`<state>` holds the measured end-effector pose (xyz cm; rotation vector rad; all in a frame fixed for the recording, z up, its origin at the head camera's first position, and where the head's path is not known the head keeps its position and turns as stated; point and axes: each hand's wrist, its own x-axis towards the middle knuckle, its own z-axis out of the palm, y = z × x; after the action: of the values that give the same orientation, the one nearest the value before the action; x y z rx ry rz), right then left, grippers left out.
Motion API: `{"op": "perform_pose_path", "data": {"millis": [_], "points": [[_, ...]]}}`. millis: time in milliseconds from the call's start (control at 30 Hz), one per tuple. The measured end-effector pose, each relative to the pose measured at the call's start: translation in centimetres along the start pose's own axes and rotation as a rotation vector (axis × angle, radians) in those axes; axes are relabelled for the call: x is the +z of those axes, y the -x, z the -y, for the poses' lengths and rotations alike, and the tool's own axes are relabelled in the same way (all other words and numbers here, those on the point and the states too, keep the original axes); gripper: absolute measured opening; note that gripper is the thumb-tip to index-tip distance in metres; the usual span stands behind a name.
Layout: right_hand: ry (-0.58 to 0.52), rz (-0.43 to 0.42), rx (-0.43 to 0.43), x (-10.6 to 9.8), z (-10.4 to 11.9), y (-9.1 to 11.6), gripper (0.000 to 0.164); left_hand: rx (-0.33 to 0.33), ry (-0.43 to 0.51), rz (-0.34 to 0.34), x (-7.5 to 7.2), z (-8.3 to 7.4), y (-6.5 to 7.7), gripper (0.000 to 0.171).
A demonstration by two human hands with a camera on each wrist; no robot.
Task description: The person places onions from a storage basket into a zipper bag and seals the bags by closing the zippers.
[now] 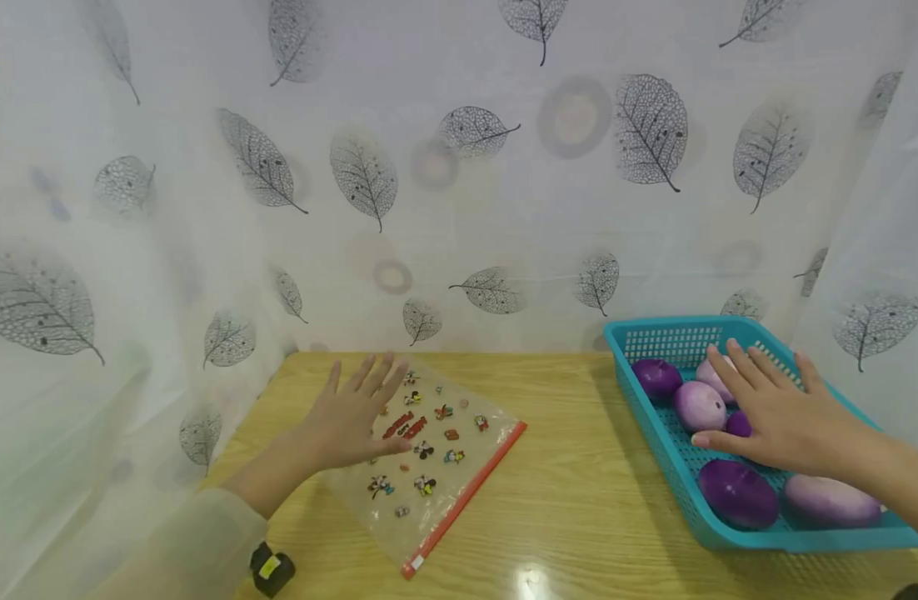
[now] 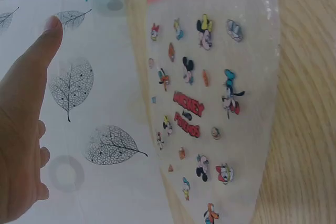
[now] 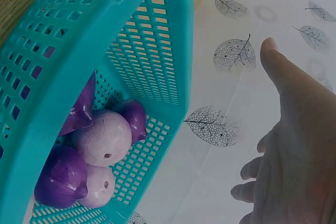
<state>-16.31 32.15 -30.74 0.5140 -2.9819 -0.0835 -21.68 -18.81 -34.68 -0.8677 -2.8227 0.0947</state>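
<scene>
My left hand (image 1: pixel 354 421) hovers with spread fingers over a clear zip bag (image 1: pixel 436 492) printed with cartoon figures and red lettering. The bag lies flat on the table, its red slider edge toward the right; the left wrist view shows the same bag (image 2: pixel 210 87) beside the thumb. My right hand (image 1: pixel 792 412) is held, fingers apart, above a turquoise basket (image 1: pixel 684 492). In that basket lie several onion-like vegetables, some deep purple (image 1: pixel 738 493), some pale violet (image 1: pixel 700 407). The right hand partly hides them in the head view. Neither hand holds anything.
A wooden table (image 1: pixel 564 467) carries the bag at left-centre and the basket at right. Behind and at both sides hangs a white curtain (image 1: pixel 489 217) with grey leaf prints. A small black object with a yellow patch (image 1: pixel 271 569) shows near the left sleeve.
</scene>
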Motion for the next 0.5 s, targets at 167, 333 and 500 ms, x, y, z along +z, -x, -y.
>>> {"op": "perform_pose_path", "data": {"millis": [167, 333, 500], "points": [[0.002, -0.014, -0.007, 0.4, 0.1, 0.2, 0.109, 0.009, -0.011, 0.014, 0.4, -0.2, 0.1, 0.099], [0.012, -0.010, 0.000, 0.9, 0.0, 0.6, 0.108, 0.027, 0.007, 0.039, 0.8, -0.7, 0.1, 0.097], [0.011, 0.001, 0.004, 1.2, -0.1, 0.7, 0.108, 0.031, -0.007, 0.038, 1.0, -1.0, -0.1, 0.096]]}}
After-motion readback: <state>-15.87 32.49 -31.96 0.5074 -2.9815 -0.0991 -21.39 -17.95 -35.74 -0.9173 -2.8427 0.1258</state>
